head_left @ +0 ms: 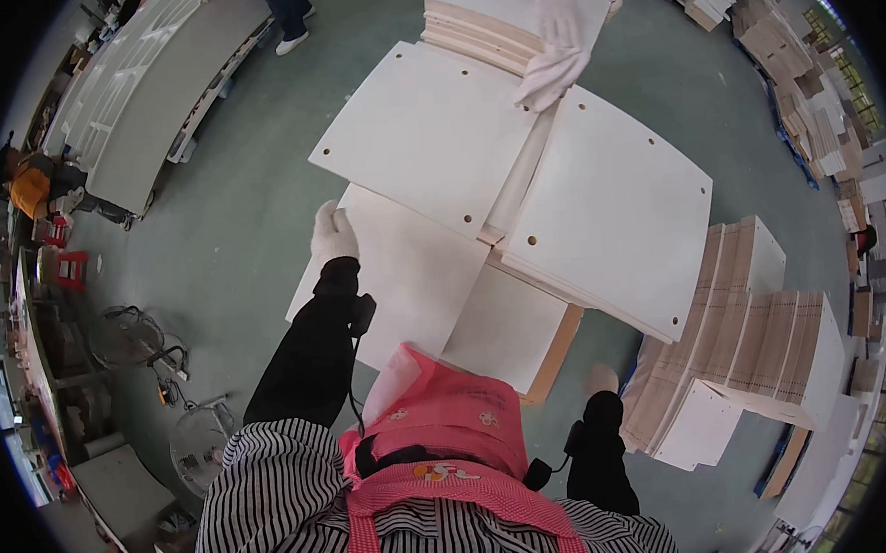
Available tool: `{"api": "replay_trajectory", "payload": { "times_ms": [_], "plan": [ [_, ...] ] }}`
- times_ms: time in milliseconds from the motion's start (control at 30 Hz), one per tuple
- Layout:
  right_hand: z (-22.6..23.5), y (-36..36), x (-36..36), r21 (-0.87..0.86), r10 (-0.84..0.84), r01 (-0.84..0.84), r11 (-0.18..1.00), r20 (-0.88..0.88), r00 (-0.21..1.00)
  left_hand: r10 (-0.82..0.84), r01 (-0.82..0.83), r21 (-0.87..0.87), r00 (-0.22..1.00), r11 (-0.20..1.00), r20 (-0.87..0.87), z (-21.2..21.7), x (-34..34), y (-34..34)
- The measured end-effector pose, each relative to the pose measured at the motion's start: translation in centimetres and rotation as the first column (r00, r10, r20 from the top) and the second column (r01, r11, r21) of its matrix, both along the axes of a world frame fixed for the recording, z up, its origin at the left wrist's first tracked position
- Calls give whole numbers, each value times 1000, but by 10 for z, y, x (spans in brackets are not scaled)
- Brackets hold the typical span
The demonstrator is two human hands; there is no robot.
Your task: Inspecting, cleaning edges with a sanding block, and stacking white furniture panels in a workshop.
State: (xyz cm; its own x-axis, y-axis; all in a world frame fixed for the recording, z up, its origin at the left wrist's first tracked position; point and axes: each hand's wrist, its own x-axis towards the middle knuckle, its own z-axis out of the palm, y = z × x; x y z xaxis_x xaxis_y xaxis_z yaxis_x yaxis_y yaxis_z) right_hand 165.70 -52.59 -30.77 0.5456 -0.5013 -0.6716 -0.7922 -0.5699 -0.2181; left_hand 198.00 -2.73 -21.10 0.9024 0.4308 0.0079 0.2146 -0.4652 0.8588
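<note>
My left hand, in a white glove, is closed at the left edge of a plain white panel. This panel runs partly beneath a white panel with drilled holes, and its near edge reaches my pink apron. My right hand hangs low on the right, beside the stacked brown-edged boards; its fingers are too indistinct to read. To the right of the middle lies a stack of holed white panels. Below it, another white board shows a brown side.
Across the stacks, another person's gloved hand holds a whitish cloth over the panels. Brown-edged boards are stacked on the right. Two floor fans stand at left, near a long table. Another person is by that table.
</note>
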Motion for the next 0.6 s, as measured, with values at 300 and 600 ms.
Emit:
{"api": "replay_trajectory", "payload": {
  "times_ms": [300, 600],
  "plan": [
    [20, 245, 136, -359, 640, -539, 762, 299, 707, 1, 506, 689, 806, 518, -593, -104, -119, 108],
    [-25, 422, 324, -628, 450, -253, 736, 174, 876, -103, 347, 677, 922, 649, -373, -114, -146, 84]
  ]
}}
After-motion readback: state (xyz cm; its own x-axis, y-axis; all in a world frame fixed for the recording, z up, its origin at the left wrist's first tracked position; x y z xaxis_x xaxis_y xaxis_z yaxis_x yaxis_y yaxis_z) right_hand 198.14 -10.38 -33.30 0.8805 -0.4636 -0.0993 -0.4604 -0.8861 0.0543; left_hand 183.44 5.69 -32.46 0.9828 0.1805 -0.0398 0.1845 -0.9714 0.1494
